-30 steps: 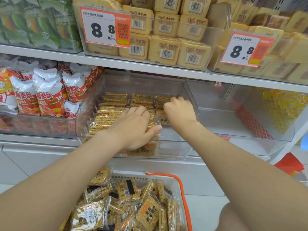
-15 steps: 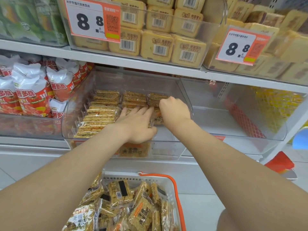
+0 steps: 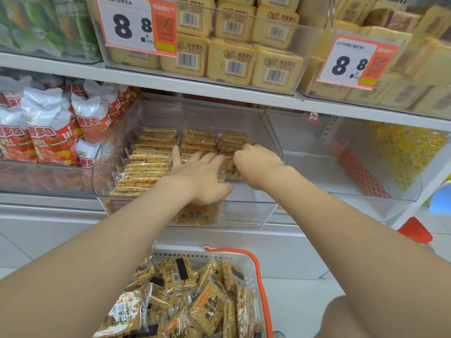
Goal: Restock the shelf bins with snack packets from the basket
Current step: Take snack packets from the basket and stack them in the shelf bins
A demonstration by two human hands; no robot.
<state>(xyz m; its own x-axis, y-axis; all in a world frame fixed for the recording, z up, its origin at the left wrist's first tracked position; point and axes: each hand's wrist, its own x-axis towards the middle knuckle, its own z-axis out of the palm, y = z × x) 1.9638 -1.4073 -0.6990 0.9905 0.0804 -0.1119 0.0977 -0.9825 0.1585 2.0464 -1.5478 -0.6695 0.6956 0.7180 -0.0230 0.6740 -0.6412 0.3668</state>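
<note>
While snack pkts stand in rows inside the clear bin, left grip lies flat, fingers spread, on mid row. Right grip curls over right-row pkts; can't tell if holding. More pkts fill the basket below.

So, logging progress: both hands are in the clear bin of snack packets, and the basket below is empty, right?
No. The head view shows the left hand and right hand in the clear bin of snack packets, but the basket below is not empty: it is heaped with loose packets.
</note>
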